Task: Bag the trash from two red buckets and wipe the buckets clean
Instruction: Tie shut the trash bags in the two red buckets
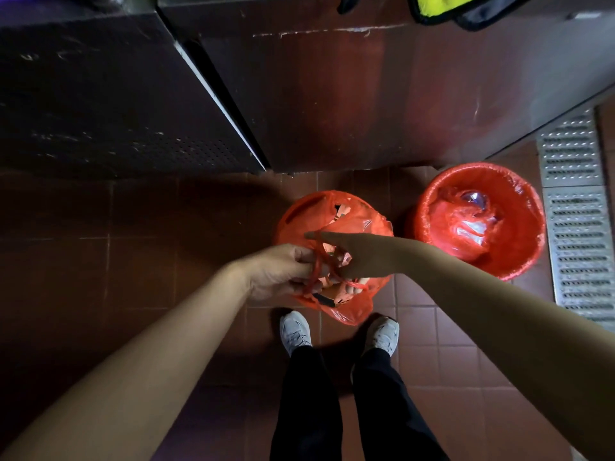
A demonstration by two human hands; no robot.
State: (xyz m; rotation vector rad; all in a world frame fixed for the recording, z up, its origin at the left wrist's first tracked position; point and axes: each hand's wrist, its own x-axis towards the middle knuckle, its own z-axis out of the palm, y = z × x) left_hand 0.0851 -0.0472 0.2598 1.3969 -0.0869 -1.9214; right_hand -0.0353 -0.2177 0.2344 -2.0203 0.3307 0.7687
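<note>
Two red buckets stand on the tiled floor in front of my feet. The left bucket [293, 214] holds a red plastic bag [352, 307] of trash whose top is drawn up. My left hand [283, 271] grips the bag's twisted red handles [317, 271]. My right hand [359, 254] is at the same handles, its index finger stretched out to the left with a strand looped over it. The right bucket [519, 234] is lined with a red bag, its rim folded over the edge, with clear plastic trash [472, 214] inside.
A steel cabinet [332, 94] rises straight behind the buckets, with a dark perforated panel [116, 128] to its left. A metal drain grate [579, 227] runs along the floor at the right. My white shoes [296, 331] stand just below the left bucket.
</note>
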